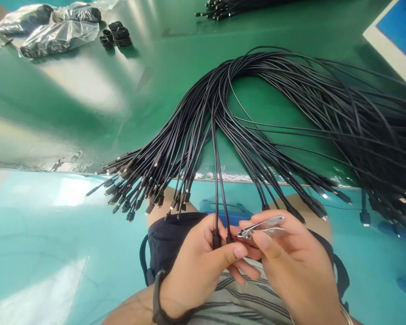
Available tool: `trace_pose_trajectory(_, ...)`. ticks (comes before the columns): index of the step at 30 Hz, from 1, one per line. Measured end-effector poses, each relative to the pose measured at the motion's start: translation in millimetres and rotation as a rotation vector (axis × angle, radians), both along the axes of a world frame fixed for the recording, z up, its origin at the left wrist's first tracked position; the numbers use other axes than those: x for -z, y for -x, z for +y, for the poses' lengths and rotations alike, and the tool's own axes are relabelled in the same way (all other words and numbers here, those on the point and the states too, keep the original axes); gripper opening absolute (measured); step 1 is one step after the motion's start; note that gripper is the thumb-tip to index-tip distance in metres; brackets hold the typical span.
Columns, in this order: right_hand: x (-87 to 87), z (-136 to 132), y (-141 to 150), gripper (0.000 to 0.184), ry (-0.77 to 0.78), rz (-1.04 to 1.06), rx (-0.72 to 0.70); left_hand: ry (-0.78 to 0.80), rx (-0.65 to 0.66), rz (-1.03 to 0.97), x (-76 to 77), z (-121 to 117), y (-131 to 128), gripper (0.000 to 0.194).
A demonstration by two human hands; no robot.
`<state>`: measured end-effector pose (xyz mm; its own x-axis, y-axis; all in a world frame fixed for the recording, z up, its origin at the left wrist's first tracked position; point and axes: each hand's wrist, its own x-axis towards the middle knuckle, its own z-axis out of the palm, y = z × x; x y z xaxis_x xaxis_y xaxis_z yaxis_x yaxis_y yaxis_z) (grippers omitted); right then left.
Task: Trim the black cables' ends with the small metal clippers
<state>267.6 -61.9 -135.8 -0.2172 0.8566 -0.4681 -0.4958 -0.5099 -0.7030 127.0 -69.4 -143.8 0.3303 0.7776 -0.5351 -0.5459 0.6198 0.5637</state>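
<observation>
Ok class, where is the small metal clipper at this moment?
In the head view, lower right, the metal clipper sits in the right hand, its tip beside two black cable ends held by the left hand.

The nail clippers (262, 228) at four o'clock are gleaming with polished metal, the cables (291, 113) at two o'clock are showing smooth, matt black plastic, the desk (88, 113) is shining glossy green, and the plastic bags (59, 36) at ten o'clock are glinting, thin and clear.
</observation>
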Motion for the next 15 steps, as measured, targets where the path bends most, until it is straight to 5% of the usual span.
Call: trace_pose_trajectory(15,-7.1,2.1,4.2,0.002,-0.087,-0.159,-0.02,0.021,-0.041,0.206,-9.8,0.1,-6.5,0.038)
